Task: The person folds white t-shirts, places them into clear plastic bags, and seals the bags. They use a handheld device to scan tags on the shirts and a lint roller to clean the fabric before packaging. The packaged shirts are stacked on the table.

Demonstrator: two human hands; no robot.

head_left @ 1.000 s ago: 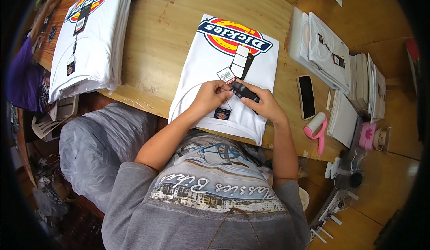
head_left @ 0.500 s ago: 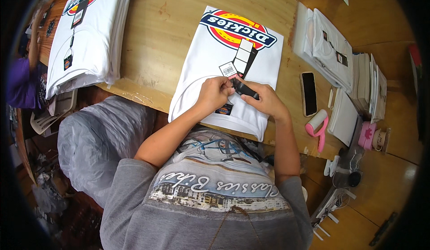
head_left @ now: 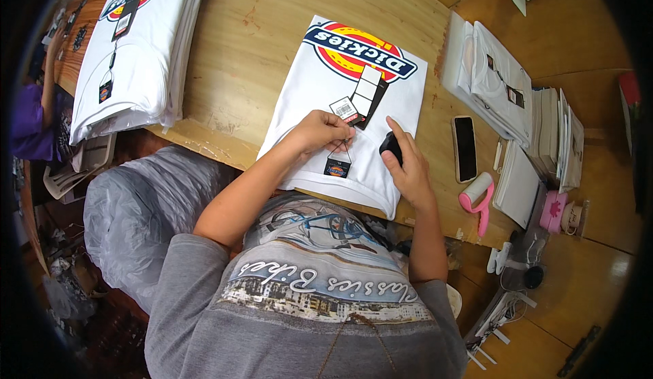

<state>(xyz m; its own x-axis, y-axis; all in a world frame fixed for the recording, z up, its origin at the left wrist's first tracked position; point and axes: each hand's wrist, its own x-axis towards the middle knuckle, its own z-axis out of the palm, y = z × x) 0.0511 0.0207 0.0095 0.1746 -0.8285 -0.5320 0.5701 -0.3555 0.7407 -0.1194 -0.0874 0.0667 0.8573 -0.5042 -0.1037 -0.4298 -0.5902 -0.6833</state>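
Note:
A folded white T-shirt point(head_left: 371, 187) with a red, yellow and blue print lies in front of me on the wooden table. Black and white hang tags point(head_left: 366, 93) rest on its chest, beside the print. My left hand point(head_left: 320, 133) pinches the tags' thin cord near their lower end; the cord runs down to the black neck label point(head_left: 337, 167). Over the shirt's right side, apart from the tags, my right hand point(head_left: 410, 167) holds a small black tool point(head_left: 390, 146) against its fingers. Its exact kind is partly hidden by the hand.
A stack of tagged white T-shirts point(head_left: 129, 73) stands at the left; more bagged shirts point(head_left: 500, 80) lie at the right. A phone point(head_left: 465, 149) and a pink-handled lint roller point(head_left: 479, 199) are near the right edge. A grey plastic bag point(head_left: 156, 209) bulges below the table. Another person's purple sleeve point(head_left: 32, 124) shows far left.
My right hand has drawn back to the right, away from the cord, with the black tool. My left hand stays at the cord, and the neck label now shows more fully.

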